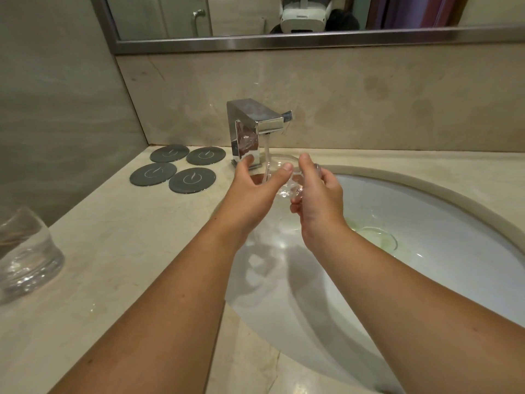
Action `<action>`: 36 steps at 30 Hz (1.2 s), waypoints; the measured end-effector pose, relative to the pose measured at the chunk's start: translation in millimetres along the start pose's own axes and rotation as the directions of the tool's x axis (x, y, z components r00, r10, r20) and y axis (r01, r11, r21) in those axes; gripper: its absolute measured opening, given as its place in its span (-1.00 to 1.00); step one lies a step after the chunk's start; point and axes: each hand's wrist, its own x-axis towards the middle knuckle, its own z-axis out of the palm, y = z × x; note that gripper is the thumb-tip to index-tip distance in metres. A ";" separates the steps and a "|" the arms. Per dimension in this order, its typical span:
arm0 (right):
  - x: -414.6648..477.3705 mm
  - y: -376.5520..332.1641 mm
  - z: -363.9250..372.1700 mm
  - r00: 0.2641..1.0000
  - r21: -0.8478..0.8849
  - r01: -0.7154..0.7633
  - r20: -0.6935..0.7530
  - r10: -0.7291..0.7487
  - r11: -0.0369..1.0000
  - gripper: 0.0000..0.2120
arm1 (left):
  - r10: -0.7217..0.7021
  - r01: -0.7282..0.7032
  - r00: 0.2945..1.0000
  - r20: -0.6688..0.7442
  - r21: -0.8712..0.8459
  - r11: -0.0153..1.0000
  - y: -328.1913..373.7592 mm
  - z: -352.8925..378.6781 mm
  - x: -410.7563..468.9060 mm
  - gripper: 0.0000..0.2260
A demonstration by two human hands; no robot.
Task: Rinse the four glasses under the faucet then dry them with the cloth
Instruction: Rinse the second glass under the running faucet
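Note:
A clear glass [287, 177] is held tilted over the basin, under the water that runs from the chrome faucet [255, 125]. My left hand [252, 189] grips its left side, thumb over the rim. My right hand [318, 194] holds its right side, with the thumb on top and the fingers curled underneath. A second clear glass [25, 251] stands on the counter at the far left edge of the view. No cloth is in view.
Several dark round coasters [176, 167] lie on the beige counter [113, 251] left of the faucet. The white oval sink [426, 237] fills the right half, its drain [377, 237] right of my hands. A framed mirror [284, 41] hangs on the wall behind.

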 end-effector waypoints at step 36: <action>-6.7 -0.4 -0.4 0.999 -0.170 -0.005 -0.043 -0.002 0.985 -0.38 | -0.216 0.229 0.972 0.093 -0.163 0.960 1.6 -2.8 0.7 -0.52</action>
